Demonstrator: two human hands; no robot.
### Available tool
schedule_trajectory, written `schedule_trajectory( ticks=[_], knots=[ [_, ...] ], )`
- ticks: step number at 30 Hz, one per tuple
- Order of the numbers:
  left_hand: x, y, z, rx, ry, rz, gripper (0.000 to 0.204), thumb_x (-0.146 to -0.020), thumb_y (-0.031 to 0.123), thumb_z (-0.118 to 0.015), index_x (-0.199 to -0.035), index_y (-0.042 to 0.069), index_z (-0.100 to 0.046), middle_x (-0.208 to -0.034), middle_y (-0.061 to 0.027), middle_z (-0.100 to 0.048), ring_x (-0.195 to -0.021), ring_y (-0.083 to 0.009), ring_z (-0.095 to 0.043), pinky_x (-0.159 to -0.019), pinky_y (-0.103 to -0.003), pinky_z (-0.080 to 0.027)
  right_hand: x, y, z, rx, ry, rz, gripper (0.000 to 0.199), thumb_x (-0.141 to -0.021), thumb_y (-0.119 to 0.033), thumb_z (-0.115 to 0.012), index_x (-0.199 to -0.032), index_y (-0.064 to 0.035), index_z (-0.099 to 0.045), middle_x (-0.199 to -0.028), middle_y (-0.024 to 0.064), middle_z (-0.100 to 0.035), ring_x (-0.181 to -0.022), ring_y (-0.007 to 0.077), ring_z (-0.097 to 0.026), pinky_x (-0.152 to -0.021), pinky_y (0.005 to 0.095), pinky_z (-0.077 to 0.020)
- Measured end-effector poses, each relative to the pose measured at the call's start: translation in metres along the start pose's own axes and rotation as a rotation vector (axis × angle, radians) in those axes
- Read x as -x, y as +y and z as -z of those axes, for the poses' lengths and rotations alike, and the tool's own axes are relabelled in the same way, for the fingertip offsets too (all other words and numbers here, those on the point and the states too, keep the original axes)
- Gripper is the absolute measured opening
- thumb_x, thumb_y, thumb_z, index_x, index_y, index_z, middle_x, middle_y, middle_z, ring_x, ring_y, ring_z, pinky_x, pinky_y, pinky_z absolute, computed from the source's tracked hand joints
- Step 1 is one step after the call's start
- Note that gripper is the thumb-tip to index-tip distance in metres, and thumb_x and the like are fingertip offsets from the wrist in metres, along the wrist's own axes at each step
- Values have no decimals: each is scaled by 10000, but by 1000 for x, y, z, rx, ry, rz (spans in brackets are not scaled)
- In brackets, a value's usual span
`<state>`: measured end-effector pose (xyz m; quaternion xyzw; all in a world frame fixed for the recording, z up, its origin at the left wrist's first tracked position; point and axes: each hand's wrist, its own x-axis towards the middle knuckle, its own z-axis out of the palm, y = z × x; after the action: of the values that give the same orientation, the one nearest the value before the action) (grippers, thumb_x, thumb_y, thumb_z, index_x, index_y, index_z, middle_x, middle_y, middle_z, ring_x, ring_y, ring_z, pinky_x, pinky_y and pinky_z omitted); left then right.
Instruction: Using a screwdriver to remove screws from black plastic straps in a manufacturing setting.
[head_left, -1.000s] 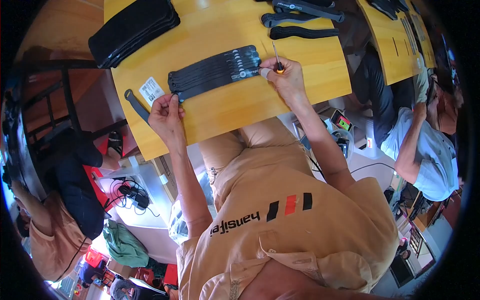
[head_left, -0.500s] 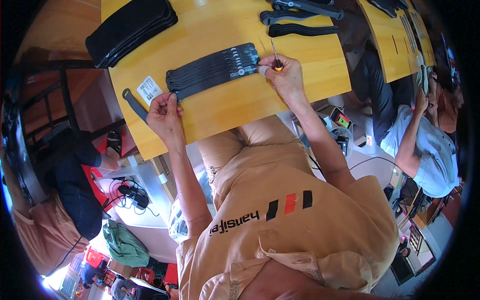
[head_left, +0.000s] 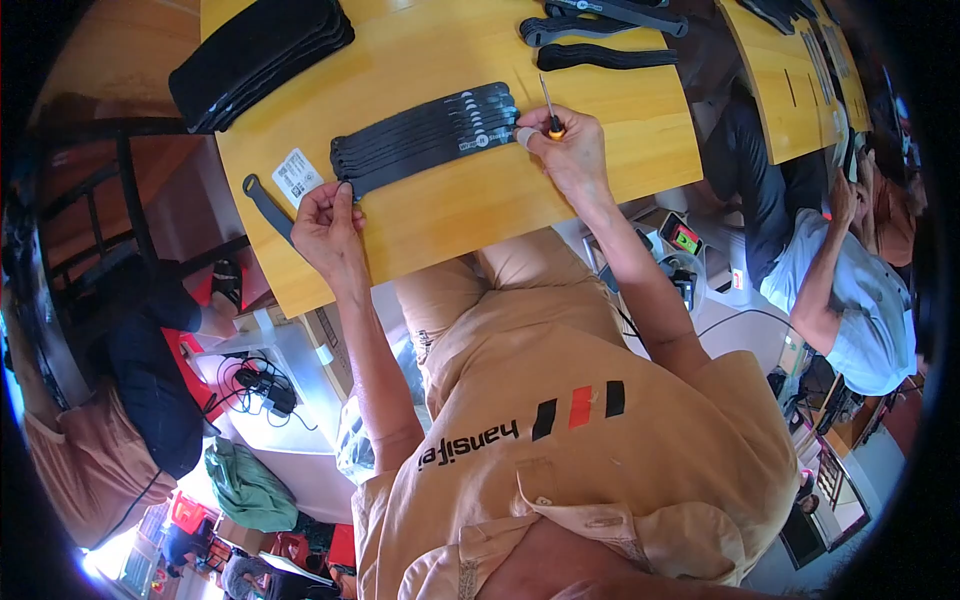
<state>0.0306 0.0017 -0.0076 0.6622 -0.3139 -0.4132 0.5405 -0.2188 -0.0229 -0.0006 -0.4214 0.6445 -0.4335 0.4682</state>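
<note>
A row of black fabric straps (head_left: 410, 138) lies side by side on the yellow table, with pale printing near their right ends. My left hand (head_left: 333, 232) is closed in a pinch on the left end of the nearest strap (head_left: 400, 174). At the other end, the thumb and index finger of my right hand (head_left: 577, 160) meet the strap's tip. That same hand holds a small screwdriver (head_left: 556, 128) with a yellow-and-black handle, its thin shaft pointing away from me. Beside my left hand are a white printed label (head_left: 296, 177) and a single loose black strap (head_left: 266, 208) with a looped end.
A thick pile of black straps (head_left: 262, 62) sits at the far left of the table (head_left: 480, 215). More bundled straps (head_left: 606, 58) lie at the far right. Other people sit on both sides, one in a light blue shirt (head_left: 850, 310) at another table.
Both hands keep almost the same places and grips. The row of straps has shifted very slightly away from me.
</note>
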Motion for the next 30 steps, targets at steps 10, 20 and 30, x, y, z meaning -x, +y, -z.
schedule_trajectory(
  ticks=[10,20,30],
  knots=[
    [0,2,-1,-72,17,-5,59,-805,31,-619,-822,-11,-581,-651,-12,-547,-492,-45,-462,-429,-162,-384,-1,0,-1,32,19,12,64,-711,-3,-648,-773,1,-635,-604,-10,-544,-484,33,-441,-419,182,-348],
    [1,5,-5,-118,32,-51,62,-800,22,-618,-807,-20,-574,-628,-15,-540,-485,-45,-463,-424,-167,-388,-4,5,-1,96,48,72,71,-696,-21,-647,-759,11,-644,-597,24,-587,-541,61,-512,-507,210,-420],
    [-3,-3,-2,-136,51,-100,87,-788,44,-633,-779,-24,-580,-602,-18,-537,-467,-46,-460,-411,-174,-390,-7,11,-7,121,105,189,74,-667,-20,-641,-733,10,-624,-601,69,-601,-542,103,-556,-533,236,-447]
  ],
)
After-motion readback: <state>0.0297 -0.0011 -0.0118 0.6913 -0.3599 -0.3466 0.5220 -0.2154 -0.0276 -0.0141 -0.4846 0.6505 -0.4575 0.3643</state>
